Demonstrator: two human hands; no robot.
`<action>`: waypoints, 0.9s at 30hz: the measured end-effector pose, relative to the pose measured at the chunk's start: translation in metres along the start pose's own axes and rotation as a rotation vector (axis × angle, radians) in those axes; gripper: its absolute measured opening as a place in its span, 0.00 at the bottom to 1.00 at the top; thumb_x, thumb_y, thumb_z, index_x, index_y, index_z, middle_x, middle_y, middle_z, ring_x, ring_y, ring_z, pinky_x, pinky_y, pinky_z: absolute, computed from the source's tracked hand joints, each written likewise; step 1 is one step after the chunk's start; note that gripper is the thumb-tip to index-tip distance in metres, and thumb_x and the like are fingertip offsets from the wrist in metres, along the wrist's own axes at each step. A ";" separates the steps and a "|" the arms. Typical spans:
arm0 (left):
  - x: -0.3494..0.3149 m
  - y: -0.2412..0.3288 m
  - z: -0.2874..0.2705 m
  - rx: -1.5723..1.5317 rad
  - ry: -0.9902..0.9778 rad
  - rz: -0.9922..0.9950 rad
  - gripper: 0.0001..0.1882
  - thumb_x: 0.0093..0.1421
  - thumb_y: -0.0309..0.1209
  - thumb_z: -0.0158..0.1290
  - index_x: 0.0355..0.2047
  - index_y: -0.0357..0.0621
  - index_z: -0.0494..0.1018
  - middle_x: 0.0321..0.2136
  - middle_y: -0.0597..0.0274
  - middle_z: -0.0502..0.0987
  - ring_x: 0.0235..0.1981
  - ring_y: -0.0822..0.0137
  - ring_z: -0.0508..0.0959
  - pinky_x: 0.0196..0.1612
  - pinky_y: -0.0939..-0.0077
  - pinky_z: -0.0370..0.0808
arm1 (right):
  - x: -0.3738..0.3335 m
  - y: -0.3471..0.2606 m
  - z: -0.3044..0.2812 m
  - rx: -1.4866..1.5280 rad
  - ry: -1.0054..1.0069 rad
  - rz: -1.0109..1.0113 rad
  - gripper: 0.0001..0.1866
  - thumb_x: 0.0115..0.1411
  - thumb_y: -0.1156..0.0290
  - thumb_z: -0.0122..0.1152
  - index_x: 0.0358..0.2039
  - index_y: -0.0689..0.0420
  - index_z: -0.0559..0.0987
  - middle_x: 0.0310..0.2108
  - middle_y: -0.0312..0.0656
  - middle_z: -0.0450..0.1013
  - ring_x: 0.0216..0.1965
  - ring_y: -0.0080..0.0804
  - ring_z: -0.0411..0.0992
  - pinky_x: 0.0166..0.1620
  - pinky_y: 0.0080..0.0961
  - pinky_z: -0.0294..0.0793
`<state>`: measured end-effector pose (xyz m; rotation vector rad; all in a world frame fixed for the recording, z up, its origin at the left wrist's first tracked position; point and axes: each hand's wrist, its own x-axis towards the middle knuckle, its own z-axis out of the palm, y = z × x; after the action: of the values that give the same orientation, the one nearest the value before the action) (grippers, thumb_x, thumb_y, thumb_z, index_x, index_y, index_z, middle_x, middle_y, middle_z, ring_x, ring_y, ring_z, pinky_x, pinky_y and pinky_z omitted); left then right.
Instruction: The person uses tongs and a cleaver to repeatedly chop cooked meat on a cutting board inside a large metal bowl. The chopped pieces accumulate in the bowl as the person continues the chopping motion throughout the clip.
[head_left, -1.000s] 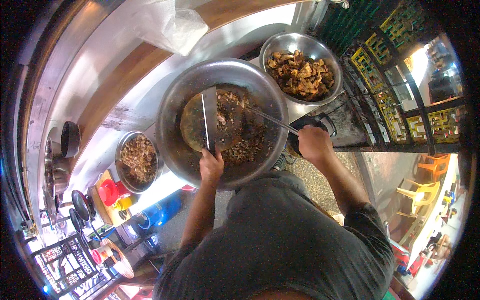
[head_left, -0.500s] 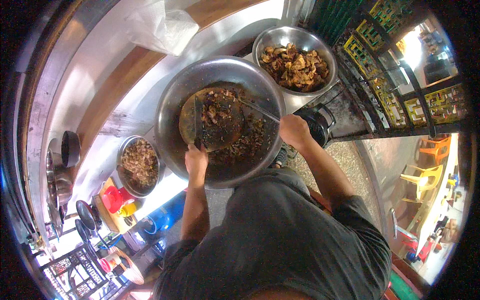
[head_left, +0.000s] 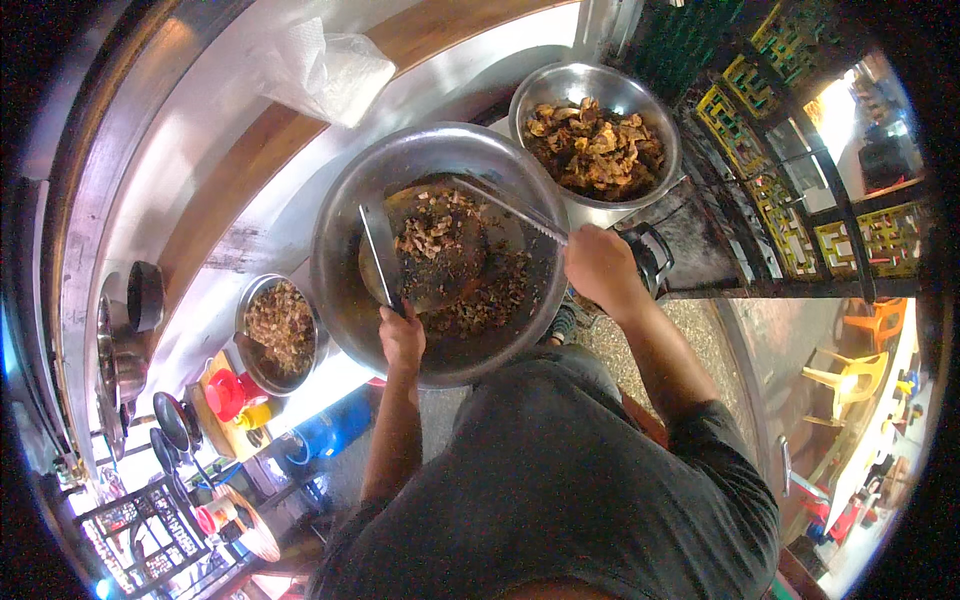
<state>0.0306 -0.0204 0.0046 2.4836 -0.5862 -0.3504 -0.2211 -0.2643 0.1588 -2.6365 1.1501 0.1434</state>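
Observation:
My left hand (head_left: 402, 340) is closed round the dark handle of a cleaver (head_left: 380, 252). Its broad blade leans to the left over the left part of a round chopping board (head_left: 436, 282). The board lies inside a large metal basin (head_left: 338, 200). Chopped meat (head_left: 430, 226) is heaped on the board, right of the blade. At the basin's right rim, my right hand (head_left: 605, 268) grips what look like long metal tongs (head_left: 508, 203). Their far end reaches the board's upper edge, apart from the cleaver. Small chopped bits (head_left: 490, 300) lie around the board in the basin.
A metal bowl of large browned meat pieces (head_left: 600, 150) stands beyond the basin at right. To the left, a smaller bowl holds chopped meat (head_left: 278, 325). A clear plastic bag (head_left: 335, 75) hangs at upper left. A blue gas cylinder (head_left: 335, 430) stands below the counter.
The cleaver has tipped over to the left, away from the meat, its blade now showing broadside. The tongs have swung slightly, with my right hand a little farther right and lower.

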 end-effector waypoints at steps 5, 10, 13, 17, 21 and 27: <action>0.025 0.007 -0.004 0.180 -0.106 0.079 0.19 0.63 0.41 0.53 0.38 0.33 0.67 0.28 0.31 0.78 0.33 0.32 0.78 0.36 0.45 0.76 | 0.068 0.013 0.052 -0.010 -0.067 -0.012 0.12 0.57 0.70 0.54 0.34 0.61 0.82 0.35 0.56 0.79 0.38 0.54 0.79 0.42 0.47 0.80; -0.002 0.025 0.009 -0.061 0.042 0.115 0.20 0.65 0.43 0.50 0.39 0.33 0.67 0.28 0.30 0.77 0.33 0.34 0.79 0.35 0.45 0.76 | 0.024 0.011 0.014 -0.004 -0.037 -0.003 0.11 0.55 0.70 0.54 0.29 0.62 0.81 0.30 0.55 0.78 0.35 0.55 0.79 0.41 0.49 0.79; 0.011 0.009 0.031 0.153 -0.124 0.075 0.21 0.66 0.44 0.49 0.40 0.33 0.67 0.30 0.31 0.78 0.34 0.32 0.78 0.36 0.46 0.76 | -0.008 0.013 0.015 0.015 0.046 -0.077 0.10 0.54 0.69 0.54 0.27 0.62 0.80 0.28 0.55 0.77 0.33 0.56 0.78 0.38 0.50 0.79; 0.019 0.014 -0.005 0.125 -0.176 0.037 0.21 0.65 0.43 0.50 0.41 0.33 0.66 0.31 0.32 0.78 0.34 0.31 0.78 0.37 0.46 0.77 | -0.038 -0.003 0.005 0.046 -0.024 -0.048 0.11 0.54 0.67 0.55 0.28 0.62 0.80 0.29 0.55 0.77 0.34 0.56 0.78 0.39 0.48 0.79; 0.008 0.029 -0.018 0.028 -0.040 0.011 0.19 0.63 0.41 0.52 0.40 0.35 0.66 0.30 0.33 0.78 0.35 0.33 0.79 0.37 0.45 0.76 | -0.068 -0.002 -0.020 -0.052 -0.075 0.086 0.11 0.55 0.66 0.57 0.29 0.61 0.81 0.34 0.54 0.77 0.37 0.54 0.78 0.41 0.47 0.78; 0.030 -0.012 -0.005 0.245 -0.108 0.313 0.22 0.64 0.43 0.52 0.42 0.32 0.66 0.28 0.33 0.78 0.32 0.37 0.80 0.35 0.48 0.78 | -0.049 -0.023 -0.018 -0.273 -0.211 0.061 0.10 0.53 0.70 0.57 0.30 0.59 0.84 0.33 0.50 0.80 0.37 0.48 0.81 0.39 0.43 0.81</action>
<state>0.0629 -0.0231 -0.0019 2.5563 -1.1051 -0.3050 -0.2380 -0.2200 0.1895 -2.7311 1.2126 0.6156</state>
